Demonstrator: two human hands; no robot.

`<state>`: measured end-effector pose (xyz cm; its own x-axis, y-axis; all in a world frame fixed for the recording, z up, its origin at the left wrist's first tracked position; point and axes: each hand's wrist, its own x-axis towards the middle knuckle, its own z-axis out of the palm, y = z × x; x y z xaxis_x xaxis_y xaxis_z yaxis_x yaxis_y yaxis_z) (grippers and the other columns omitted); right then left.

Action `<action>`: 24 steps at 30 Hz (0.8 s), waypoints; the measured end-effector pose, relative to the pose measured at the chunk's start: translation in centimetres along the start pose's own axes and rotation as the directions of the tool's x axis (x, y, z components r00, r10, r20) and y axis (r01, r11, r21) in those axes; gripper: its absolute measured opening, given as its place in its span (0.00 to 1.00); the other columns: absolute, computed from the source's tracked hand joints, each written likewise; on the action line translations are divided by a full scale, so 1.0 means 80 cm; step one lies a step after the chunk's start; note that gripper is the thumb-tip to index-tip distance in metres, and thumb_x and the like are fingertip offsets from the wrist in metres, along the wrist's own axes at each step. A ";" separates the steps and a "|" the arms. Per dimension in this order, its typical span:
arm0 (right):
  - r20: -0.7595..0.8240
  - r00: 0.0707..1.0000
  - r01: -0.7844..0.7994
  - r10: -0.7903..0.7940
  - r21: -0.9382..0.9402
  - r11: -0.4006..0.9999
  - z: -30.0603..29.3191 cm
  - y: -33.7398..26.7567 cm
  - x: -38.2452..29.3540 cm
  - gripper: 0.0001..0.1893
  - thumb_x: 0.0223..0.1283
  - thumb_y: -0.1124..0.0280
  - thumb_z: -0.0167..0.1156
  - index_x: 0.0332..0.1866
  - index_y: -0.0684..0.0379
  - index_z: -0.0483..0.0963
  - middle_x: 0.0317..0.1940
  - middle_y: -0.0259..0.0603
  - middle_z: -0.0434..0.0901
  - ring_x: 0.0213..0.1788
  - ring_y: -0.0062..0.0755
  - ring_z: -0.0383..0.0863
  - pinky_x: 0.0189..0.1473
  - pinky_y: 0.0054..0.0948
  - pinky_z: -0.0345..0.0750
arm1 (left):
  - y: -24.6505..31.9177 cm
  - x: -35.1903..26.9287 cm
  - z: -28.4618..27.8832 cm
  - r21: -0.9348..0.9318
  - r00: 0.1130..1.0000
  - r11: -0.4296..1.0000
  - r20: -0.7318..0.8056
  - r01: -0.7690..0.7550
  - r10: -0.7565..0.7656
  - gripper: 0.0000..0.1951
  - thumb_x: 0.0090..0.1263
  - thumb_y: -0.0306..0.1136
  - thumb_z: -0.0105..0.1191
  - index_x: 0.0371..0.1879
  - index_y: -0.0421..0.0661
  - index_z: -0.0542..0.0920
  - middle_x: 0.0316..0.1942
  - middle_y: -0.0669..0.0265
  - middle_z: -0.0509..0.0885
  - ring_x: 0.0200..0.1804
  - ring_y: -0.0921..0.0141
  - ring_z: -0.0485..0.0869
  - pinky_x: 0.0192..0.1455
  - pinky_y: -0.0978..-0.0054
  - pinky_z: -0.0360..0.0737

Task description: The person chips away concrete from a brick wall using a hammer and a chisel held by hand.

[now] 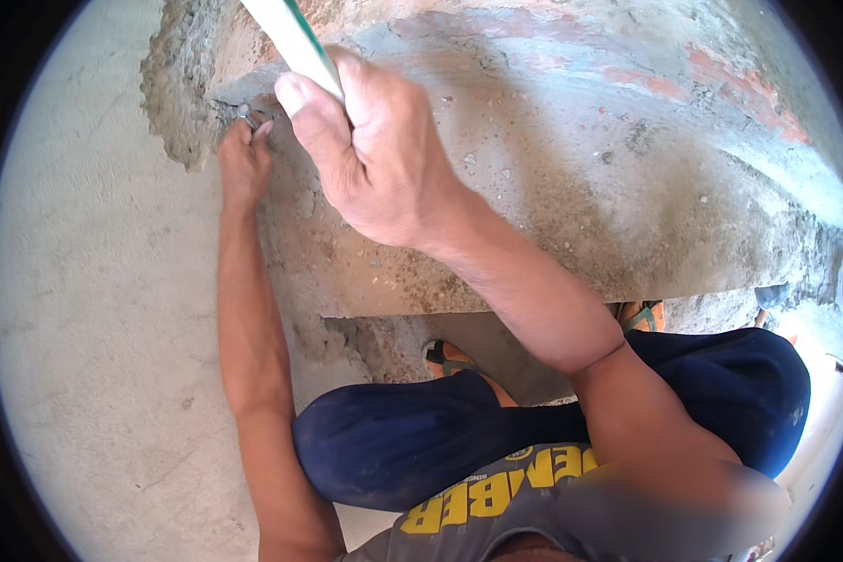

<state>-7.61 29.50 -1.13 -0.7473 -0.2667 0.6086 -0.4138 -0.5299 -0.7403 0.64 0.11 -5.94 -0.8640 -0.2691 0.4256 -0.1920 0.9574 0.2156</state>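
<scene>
My right hand [386, 147] is raised close to the camera, wrapped around a white handle [298, 46] with a green edge. The far end of that handle runs out of view at the top, so the tool's head is hidden. Lower and to the left, my left hand [244, 165] grips a small metal rod, probably a chisel [246, 112], whose rounded end shows above the fingers. It is held at the corner where the chipped patch [179, 91] of the plastered wall [98, 267] meets a concrete step. The rod's tip cannot be seen.
Loose grit and small chips lie on the concrete step [407, 274] before me. Its front edge stands just ahead of my knees and sandalled feet [456, 355]. Another raised ledge [569, 42], with reddish worn patches, rises behind it. The wall runs along my left side.
</scene>
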 end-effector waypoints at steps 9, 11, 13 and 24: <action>0.357 0.843 -0.375 0.402 -0.147 0.915 0.006 -0.007 0.009 0.16 0.80 0.67 0.51 0.41 0.73 0.75 0.16 0.45 0.76 0.17 0.29 0.79 0.11 0.29 0.70 | -0.020 -0.013 -0.004 -0.109 0.999 0.993 -0.023 0.035 -0.037 0.05 0.74 0.24 0.57 0.36 0.35 0.80 0.32 0.43 0.82 0.36 0.46 0.83 0.40 0.55 0.78; 0.125 0.991 -0.055 0.057 -0.016 0.998 0.016 -0.012 0.017 0.17 0.81 0.66 0.50 0.41 0.72 0.76 0.17 0.44 0.76 0.17 0.27 0.78 0.11 0.27 0.70 | -0.028 -0.011 -0.006 -0.220 0.995 0.972 -0.041 0.080 -0.092 0.05 0.74 0.27 0.58 0.37 0.37 0.81 0.32 0.46 0.83 0.35 0.49 0.83 0.40 0.58 0.78; 0.075 0.997 -0.010 0.011 -0.009 1.000 0.018 0.003 0.014 0.17 0.81 0.66 0.50 0.42 0.72 0.77 0.17 0.44 0.76 0.17 0.26 0.78 0.11 0.27 0.69 | -0.012 -0.001 0.009 -0.188 0.993 0.977 -0.039 0.102 -0.111 0.06 0.75 0.29 0.60 0.38 0.39 0.81 0.32 0.48 0.83 0.34 0.52 0.83 0.40 0.60 0.78; 0.097 0.982 0.169 -0.162 -0.076 0.983 0.030 -0.012 0.041 0.15 0.79 0.67 0.54 0.44 0.71 0.78 0.18 0.43 0.79 0.14 0.26 0.77 0.11 0.25 0.72 | 0.016 -0.004 -0.013 -0.004 0.964 0.968 -0.097 0.249 -0.248 0.11 0.76 0.33 0.57 0.39 0.37 0.83 0.33 0.44 0.86 0.38 0.48 0.87 0.43 0.57 0.80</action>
<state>-8.42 27.15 2.28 -0.6163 -0.2545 0.7452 -0.5725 -0.5049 -0.6460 1.14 1.28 -4.86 -0.7398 -0.5074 0.4418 -0.3995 0.8597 0.3183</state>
